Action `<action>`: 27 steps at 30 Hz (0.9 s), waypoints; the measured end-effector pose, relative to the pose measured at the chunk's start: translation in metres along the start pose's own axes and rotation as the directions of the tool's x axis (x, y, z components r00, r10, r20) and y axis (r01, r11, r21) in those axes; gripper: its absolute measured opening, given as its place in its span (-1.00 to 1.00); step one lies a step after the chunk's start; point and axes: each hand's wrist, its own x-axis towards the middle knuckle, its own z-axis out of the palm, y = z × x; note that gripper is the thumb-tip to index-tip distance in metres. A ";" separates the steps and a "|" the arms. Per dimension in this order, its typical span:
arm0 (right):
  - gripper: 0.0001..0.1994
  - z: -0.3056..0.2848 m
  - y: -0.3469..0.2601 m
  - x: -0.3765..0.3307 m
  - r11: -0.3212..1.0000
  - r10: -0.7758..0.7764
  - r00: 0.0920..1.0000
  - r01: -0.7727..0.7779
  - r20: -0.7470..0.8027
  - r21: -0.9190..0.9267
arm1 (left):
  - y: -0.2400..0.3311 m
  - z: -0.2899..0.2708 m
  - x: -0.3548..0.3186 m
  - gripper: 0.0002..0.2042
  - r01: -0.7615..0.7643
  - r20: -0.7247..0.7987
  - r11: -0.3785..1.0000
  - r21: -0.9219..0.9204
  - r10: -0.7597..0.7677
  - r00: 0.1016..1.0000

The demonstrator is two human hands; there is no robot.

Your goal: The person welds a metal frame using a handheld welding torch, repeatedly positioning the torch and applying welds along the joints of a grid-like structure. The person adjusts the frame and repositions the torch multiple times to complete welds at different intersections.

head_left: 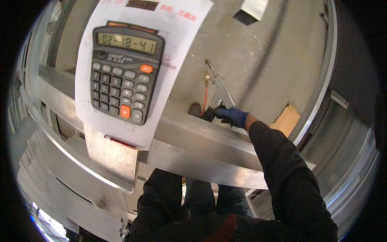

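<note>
My right hand [233,116], in a blue glove, grips the handle of a metal air gun [221,89] just past the far edge of a long aluminium beam [201,139]. The gun points away from me over the concrete floor; a brass fitting and a thin red hose [205,99] hang beside it. My left sleeve [159,193] shows low in the middle, bent inward, and the left hand itself is out of sight.
A dark calculator [123,72] lies on a white paper sheet [181,36] fixed close to the camera at the upper left. Stacked aluminium profiles [60,173] run at the left and right. A cardboard piece [287,119] and a shoe toe [195,109] are on the floor.
</note>
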 end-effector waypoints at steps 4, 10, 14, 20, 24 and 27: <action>-0.49 0.038 -0.012 0.014 0.922 -0.041 0.998 0.023 0.038 0.387 | -0.006 0.007 -0.009 -0.50 -0.003 -0.071 0.999 -0.046 0.000 0.997; -0.71 0.020 -0.030 0.000 0.761 -0.160 0.980 0.199 -0.118 0.617 | -0.025 0.010 -0.072 -0.50 -0.197 -0.306 0.977 -0.083 0.163 0.938; -0.75 -0.034 -0.032 -0.052 0.516 -0.214 0.866 0.493 -0.451 0.701 | -0.046 -0.006 -0.177 -0.51 -0.574 -0.455 0.811 0.111 0.555 0.696; -0.42 -0.083 -0.021 -0.250 0.674 -0.735 0.196 0.309 -0.649 -0.670 | -0.026 -0.093 -0.359 -0.67 -0.028 0.456 0.987 -0.161 0.099 0.884; -0.70 -0.060 0.002 -0.386 0.516 -0.520 0.159 0.841 -0.839 -0.161 | 0.024 -0.177 -0.417 -0.68 -0.275 0.075 0.947 -0.164 0.290 0.954; -0.89 -0.032 0.028 -0.465 0.511 -0.402 0.132 0.853 -0.906 -0.103 | 0.065 -0.229 -0.431 -0.67 -0.336 -0.210 0.849 -0.409 0.270 0.940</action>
